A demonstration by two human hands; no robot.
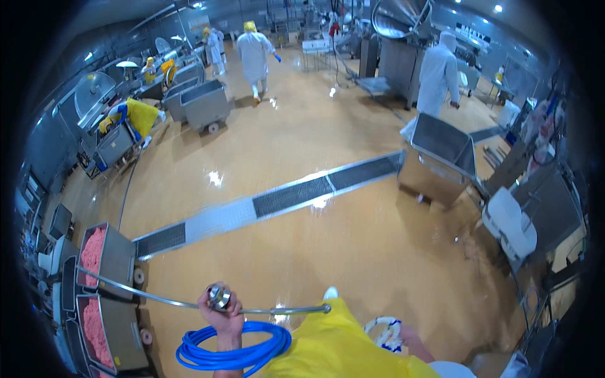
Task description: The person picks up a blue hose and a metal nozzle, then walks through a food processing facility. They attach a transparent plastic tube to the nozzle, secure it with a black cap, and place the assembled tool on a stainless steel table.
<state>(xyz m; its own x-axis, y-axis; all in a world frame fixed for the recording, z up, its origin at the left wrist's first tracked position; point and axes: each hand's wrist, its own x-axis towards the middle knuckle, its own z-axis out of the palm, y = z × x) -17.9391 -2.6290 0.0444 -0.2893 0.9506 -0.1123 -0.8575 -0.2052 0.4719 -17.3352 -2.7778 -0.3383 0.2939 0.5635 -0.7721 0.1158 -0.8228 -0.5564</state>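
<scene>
While the head view looked down over a wide factory floor, the left hand (pixel 222 310) was raised at the lower middle of the picture, clenched around the round fitting (pixel 218 296) at the near end of a long thin metal lance (pixel 145 293). The lance's long axis ran out to the left from that grip, curving slightly up toward the metal carts (pixel 116 252) of pink minced meat (pixel 92 247) at the left edge. A second stretch of rod (pixel 283 310) ran right from the fist to a small end piece just above the yellow apron (pixel 334 346).

A coil of blue hose (pixel 236 349) hung looped around the left forearm, below the fist and touching it. The left hand was plainly the one on the lance. The right hand (pixel 406 334) sat low at the right of the apron, beside a white and blue coiled thing (pixel 384 331). Whether that hand gripped anything I could not tell.

Surface: a glossy tan floor (pixel 353 252), wet-looking with bright reflections, crossed on a diagonal by a long steel drain grate (pixel 296 194).

Room: an empty steel cart (pixel 441 157) stood right of the grate. People in white coats (pixel 438 72) and yellow aprons worked well apart at the far side among large steel machines (pixel 403 25). No desk near the hands.
</scene>
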